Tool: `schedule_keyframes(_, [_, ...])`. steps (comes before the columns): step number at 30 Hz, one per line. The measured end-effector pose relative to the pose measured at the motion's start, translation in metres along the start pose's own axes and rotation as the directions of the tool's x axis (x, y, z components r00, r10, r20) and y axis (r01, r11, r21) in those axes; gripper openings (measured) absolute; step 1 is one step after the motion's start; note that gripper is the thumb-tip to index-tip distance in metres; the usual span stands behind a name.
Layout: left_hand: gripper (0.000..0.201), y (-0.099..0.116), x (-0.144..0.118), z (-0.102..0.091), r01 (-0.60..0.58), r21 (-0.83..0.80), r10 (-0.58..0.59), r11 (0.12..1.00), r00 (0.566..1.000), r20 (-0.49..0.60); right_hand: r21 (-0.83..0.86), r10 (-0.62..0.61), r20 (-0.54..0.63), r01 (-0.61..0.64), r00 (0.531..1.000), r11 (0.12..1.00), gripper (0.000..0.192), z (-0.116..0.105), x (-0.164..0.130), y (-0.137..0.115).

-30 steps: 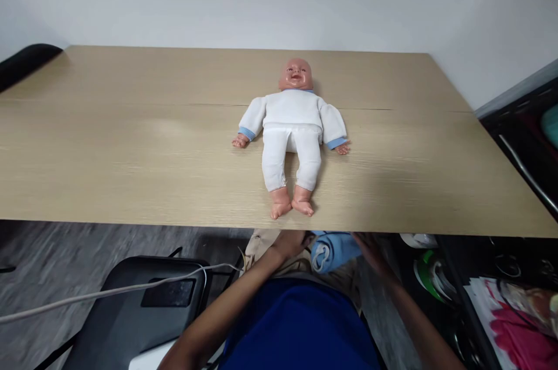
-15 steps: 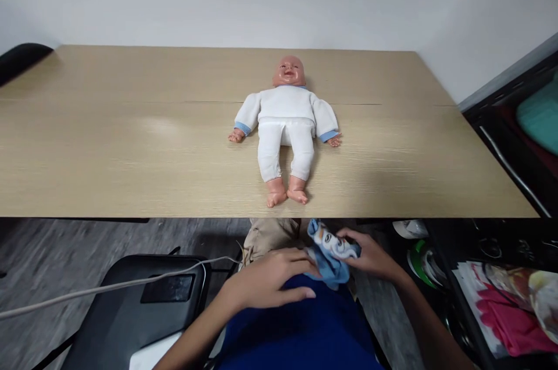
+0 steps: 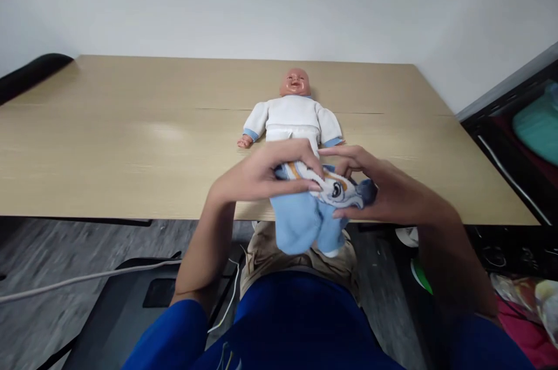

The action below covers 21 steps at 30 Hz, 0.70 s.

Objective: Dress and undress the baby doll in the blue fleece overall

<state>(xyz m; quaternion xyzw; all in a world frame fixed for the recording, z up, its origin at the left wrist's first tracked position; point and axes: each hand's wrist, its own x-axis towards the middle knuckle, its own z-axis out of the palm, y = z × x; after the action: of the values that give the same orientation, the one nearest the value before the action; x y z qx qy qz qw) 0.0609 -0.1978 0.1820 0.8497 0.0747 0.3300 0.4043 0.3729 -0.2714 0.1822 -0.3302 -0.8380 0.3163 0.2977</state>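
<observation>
Left hand [image 3: 257, 175] and right hand [image 3: 383, 193] grip the hanging blue garment [image 3: 309, 207] between them.

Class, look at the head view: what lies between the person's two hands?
A light blue baby garment with a cartoon print, gripped by the left hand and right hand, in front of the doll.
</observation>
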Motion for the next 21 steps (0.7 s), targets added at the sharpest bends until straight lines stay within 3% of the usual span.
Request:
schedule_keyframes(2, [0.028,0.003,0.017,-0.021,-0.030,0.070,0.030,0.997,1.000,-0.004,0.081,-0.050,0.187,0.035,0.981,0.996,0.091,-0.019,0.026,0.009])
schedule_keyframes(4, [0.039,0.002,0.030,-0.038,-0.049,0.139,0.050,0.989,0.999,-0.003,0.138,-0.114,0.264,0.079,0.958,0.987,0.069,-0.034,0.051,0.019])
schedule_keyframes(7, [0.043,-0.006,0.042,-0.062,-0.021,0.214,0.035,0.977,0.998,-0.061,0.236,-0.143,0.179,0.098,0.974,0.967,0.046,-0.045,0.081,0.031])
schedule_keyframes(10, [0.058,-0.021,0.048,-0.086,0.084,0.219,-0.073,0.972,0.996,-0.058,0.331,-0.061,0.037,0.045,0.997,0.943,0.050,-0.048,0.105,0.040])
schedule_keyframes(13, [0.065,-0.037,0.054,-0.106,0.144,0.170,-0.147,0.975,0.989,0.004,0.360,-0.042,0.007,0.037,0.999,0.932,0.055,-0.049,0.126,0.046])
schedule_keyframes(16, [0.069,-0.049,0.058,-0.117,0.141,0.136,-0.134,0.981,0.989,-0.056,0.347,-0.111,0.015,0.099,0.994,0.933,0.056,-0.053,0.142,0.052])
schedule_keyframes(21, [0.073,-0.060,0.063,-0.119,0.110,0.116,-0.094,0.987,0.986,-0.137,0.435,-0.159,-0.071,0.174,0.985,0.883,0.062,-0.067,0.149,0.071])
